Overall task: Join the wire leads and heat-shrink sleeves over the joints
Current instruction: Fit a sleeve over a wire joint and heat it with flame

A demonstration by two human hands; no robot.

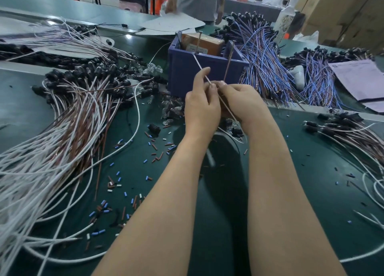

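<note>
My left hand [200, 107] and my right hand [243, 101] meet above the green mat, just in front of a blue bin. Between thumb and fingers my left hand pinches a thin white wire lead [200, 68] that slants up to the left. A brown wire lead [227, 67] rises from the fingertips of my right hand, which pinch it. The two leads come together at the fingertips; the joint itself is hidden by my fingers. Below my hands the wire runs down to a small black component [235, 130] on the mat.
The blue bin [187, 74] holds an orange box. White and brown leads with black caps are heaped at the left [68, 118] and right [349, 130]. Blue leads [268, 68] pile behind the bin. Cut sleeve bits [116, 192] litter the mat. A person stands beyond the table.
</note>
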